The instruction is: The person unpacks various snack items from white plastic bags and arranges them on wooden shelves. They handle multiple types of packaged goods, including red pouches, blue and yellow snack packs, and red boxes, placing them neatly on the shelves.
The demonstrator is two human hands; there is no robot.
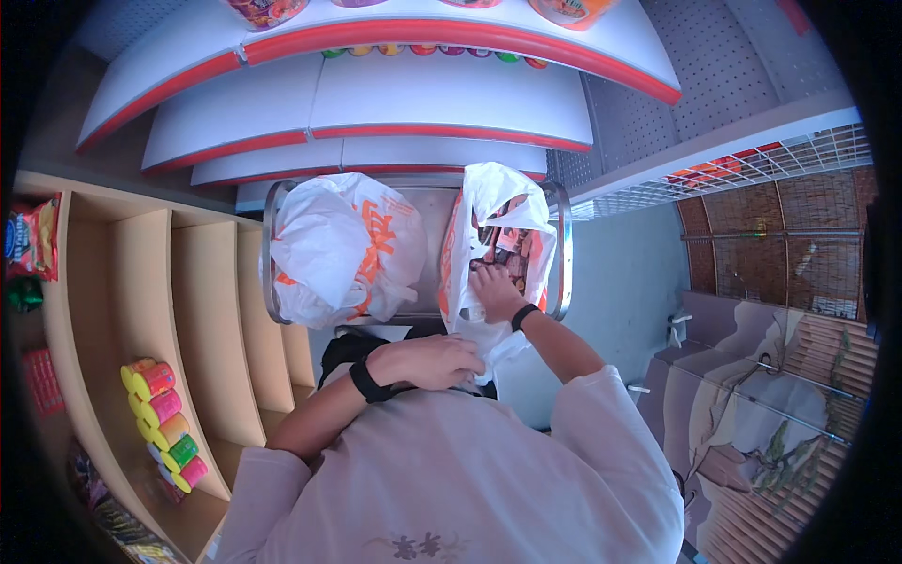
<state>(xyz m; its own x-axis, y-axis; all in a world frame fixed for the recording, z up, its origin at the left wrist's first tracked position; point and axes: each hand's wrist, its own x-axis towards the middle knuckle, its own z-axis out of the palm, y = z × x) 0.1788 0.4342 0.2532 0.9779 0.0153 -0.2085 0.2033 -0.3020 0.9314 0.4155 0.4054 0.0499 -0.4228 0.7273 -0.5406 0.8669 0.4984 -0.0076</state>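
Observation:
An open white plastic bag (454,282) with orange print stands on the right of a metal cart (437,211). Dark and reddish small packages (514,243) fill it. My right hand (499,292) reaches into the bag's mouth, fingertips at the packages; whether it grips one is hidden. Closer to my body, my left hand (437,361) is at the near edge of the bag, its curled fingers on the bunched plastic. A second white bag (331,247) with orange print sits full on the cart's left side, its contents covered.
White shelves with red edges (451,132) rise beyond the cart, carrying colourful containers (423,50) and cups (571,10). Wooden shelving (201,296) on the left holds stacked yellow-lidded cans (165,416). A white wire rack (740,169) stands right.

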